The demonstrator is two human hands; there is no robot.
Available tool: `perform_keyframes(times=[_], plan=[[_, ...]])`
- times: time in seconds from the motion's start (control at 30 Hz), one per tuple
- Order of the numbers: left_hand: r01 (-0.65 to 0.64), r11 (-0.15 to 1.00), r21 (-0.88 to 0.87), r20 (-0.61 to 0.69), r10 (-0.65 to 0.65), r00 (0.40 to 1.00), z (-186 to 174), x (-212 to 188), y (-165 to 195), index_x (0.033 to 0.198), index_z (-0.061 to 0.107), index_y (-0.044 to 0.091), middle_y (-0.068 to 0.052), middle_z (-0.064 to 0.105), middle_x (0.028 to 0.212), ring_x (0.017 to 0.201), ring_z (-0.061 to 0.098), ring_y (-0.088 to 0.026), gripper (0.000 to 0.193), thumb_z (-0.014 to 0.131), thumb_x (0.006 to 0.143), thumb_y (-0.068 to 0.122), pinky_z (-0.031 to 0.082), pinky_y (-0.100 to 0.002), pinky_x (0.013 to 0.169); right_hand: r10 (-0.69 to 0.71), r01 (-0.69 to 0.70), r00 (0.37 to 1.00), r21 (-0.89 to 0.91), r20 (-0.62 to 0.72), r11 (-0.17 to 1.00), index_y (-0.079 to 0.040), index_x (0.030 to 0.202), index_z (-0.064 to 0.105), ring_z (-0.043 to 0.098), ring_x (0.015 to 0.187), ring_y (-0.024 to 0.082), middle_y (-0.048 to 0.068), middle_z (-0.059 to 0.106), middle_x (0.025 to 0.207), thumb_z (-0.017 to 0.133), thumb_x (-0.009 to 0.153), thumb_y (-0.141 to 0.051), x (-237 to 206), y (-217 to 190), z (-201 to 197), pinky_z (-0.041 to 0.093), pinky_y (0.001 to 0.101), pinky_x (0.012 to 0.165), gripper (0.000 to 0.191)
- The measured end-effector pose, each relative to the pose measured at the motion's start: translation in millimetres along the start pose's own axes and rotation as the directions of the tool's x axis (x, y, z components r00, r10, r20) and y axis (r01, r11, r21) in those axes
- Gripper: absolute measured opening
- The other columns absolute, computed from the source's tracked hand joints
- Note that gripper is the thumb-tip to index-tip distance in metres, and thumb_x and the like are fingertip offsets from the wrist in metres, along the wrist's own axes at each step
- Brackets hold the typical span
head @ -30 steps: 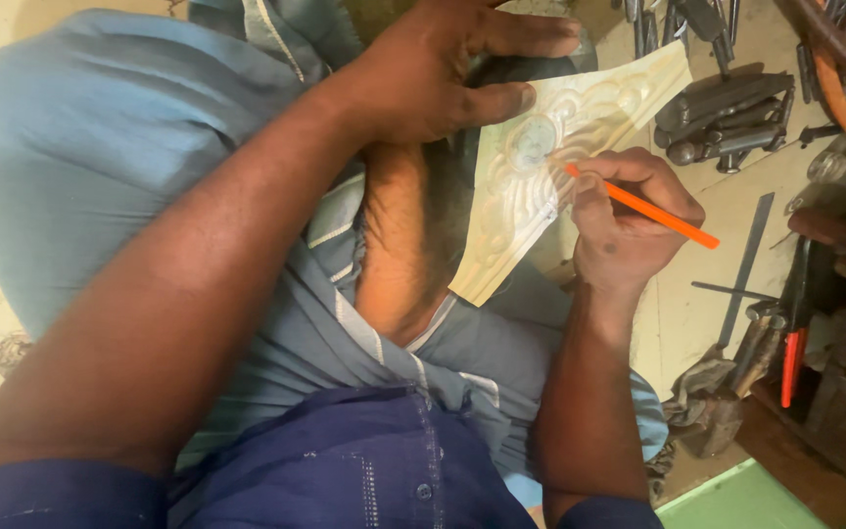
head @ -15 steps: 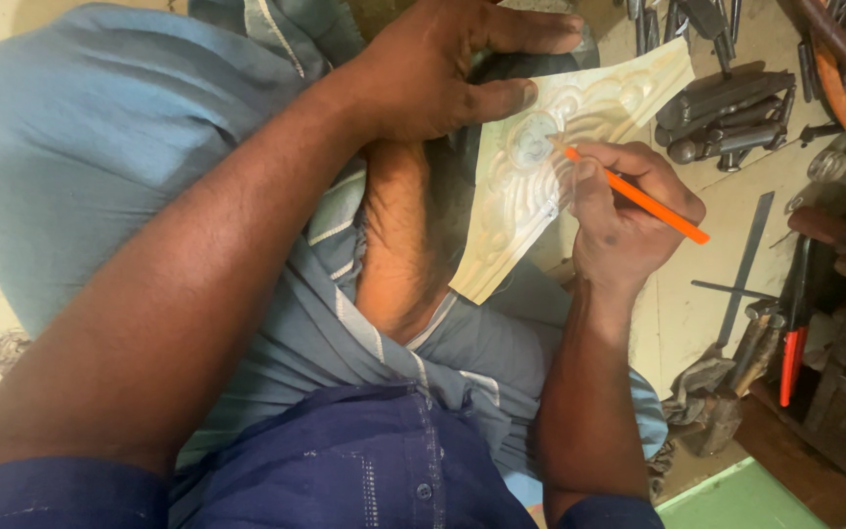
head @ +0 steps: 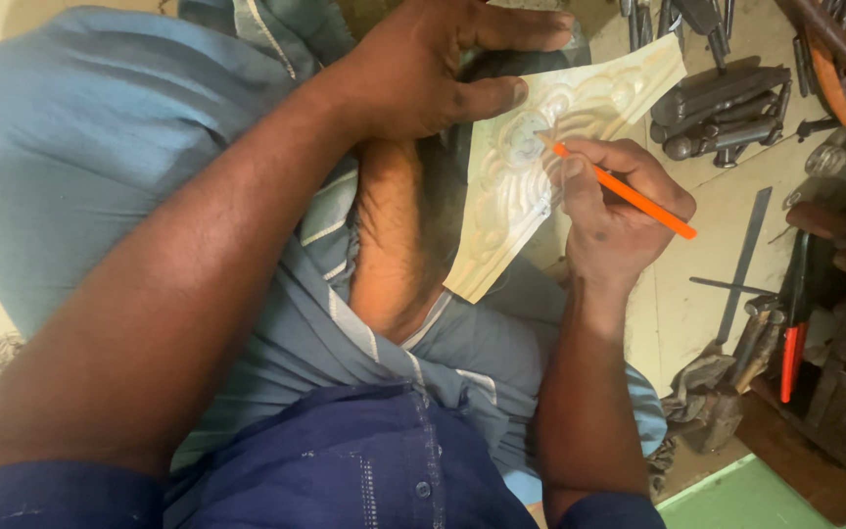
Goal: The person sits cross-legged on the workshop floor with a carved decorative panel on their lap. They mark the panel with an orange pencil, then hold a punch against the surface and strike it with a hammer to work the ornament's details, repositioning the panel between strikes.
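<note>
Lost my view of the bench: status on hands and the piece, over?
Left hand pins pale carved panel on lap. Right hand holds orange pencil, tip on the carving. Metal tools lie apart; nothing blocking.

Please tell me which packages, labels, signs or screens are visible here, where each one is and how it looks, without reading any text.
None of these is in view: no package, label, sign or screen. The picture shows only a pale carved panel on the person's lap, an orange pencil in the right hand, and dark metal tools on the floor.
</note>
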State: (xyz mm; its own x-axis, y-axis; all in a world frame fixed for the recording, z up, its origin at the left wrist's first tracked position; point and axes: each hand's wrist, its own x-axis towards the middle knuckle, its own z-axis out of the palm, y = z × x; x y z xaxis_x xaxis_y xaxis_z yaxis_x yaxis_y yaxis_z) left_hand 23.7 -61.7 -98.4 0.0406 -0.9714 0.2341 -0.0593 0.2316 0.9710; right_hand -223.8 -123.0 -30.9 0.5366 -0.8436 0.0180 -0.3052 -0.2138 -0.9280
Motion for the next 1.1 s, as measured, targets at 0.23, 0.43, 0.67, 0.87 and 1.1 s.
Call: perform_keyframes(times=[0.23, 0.43, 0.67, 0.87, 1.1], plan=[[0.03, 0.999, -0.032, -0.003, -0.03, 1.0, 0.4, -0.1, 1.3, 0.143, 0.065, 0.009, -0.008, 0.064, 0.15, 0.142, 0.06, -0.021, 0.044, 0.074, 0.1, 0.011, 0.043, -0.037, 0.123, -0.02, 0.02, 1.0, -0.01, -0.012, 1.0, 0.009, 0.108, 0.073, 0.064, 0.069, 0.011, 0.011, 0.071, 0.089, 0.072, 0.105, 0.001, 0.7, 0.6, -0.6, 0.051, 0.0211, 0.065, 0.009], [0.006, 1.0, -0.019, 0.0, -0.006, 1.0, 1.1, -0.3, -0.7, 0.144, 0.065, 0.008, -0.009, 0.063, 0.152, 0.143, 0.059, -0.022, 0.044, 0.074, 0.101, 0.01, 0.042, -0.037, 0.124, -0.011, 0.01, 1.0, 0.043, 0.013, 0.999, 0.011, 0.11, 0.073, 0.066, 0.074, 0.013, 0.012, 0.072, 0.088, 0.073, 0.107, 0.003, -0.1, 1.7, 0.4, 0.054, 0.0223, 0.07, 0.009], [0.006, 1.0, -0.004, 0.0, -0.006, 1.0, 1.5, -0.6, 0.1, 0.144, 0.064, 0.009, -0.008, 0.063, 0.152, 0.143, 0.059, -0.022, 0.044, 0.075, 0.101, 0.01, 0.042, -0.036, 0.124, -0.053, 0.054, 0.998, 0.017, -0.019, 0.998, 0.009, 0.104, 0.07, 0.063, 0.071, 0.013, 0.011, 0.069, 0.088, 0.069, 0.102, 0.007, -2.1, 8.5, -4.8, 0.052, 0.0216, 0.069, 0.003], [0.041, 0.998, -0.039, -0.009, -0.041, 0.999, 3.2, -0.5, 0.2, 0.143, 0.065, 0.009, -0.007, 0.063, 0.151, 0.143, 0.059, -0.022, 0.044, 0.075, 0.1, 0.01, 0.043, -0.037, 0.123, -0.046, 0.045, 0.999, 0.11, 0.003, 0.993, 0.008, 0.101, 0.068, 0.063, 0.072, 0.013, 0.011, 0.068, 0.088, 0.07, 0.099, 0.005, -3.3, 14.3, -10.2, 0.052, 0.0226, 0.07, 0.004], [-0.002, 0.995, 0.102, -0.023, 0.004, 1.0, 2.1, -0.5, -2.8, 0.141, 0.067, 0.011, -0.006, 0.065, 0.148, 0.138, 0.06, -0.024, 0.043, 0.078, 0.099, 0.013, 0.043, -0.038, 0.119, 0.054, -0.017, 0.993, 0.326, -0.105, 0.945, 0.006, 0.1, 0.067, 0.055, 0.064, 0.012, 0.01, 0.064, 0.089, 0.064, 0.095, 0.007, -7.8, 29.5, -16.6, 0.045, 0.0234, 0.057, 0.006]])
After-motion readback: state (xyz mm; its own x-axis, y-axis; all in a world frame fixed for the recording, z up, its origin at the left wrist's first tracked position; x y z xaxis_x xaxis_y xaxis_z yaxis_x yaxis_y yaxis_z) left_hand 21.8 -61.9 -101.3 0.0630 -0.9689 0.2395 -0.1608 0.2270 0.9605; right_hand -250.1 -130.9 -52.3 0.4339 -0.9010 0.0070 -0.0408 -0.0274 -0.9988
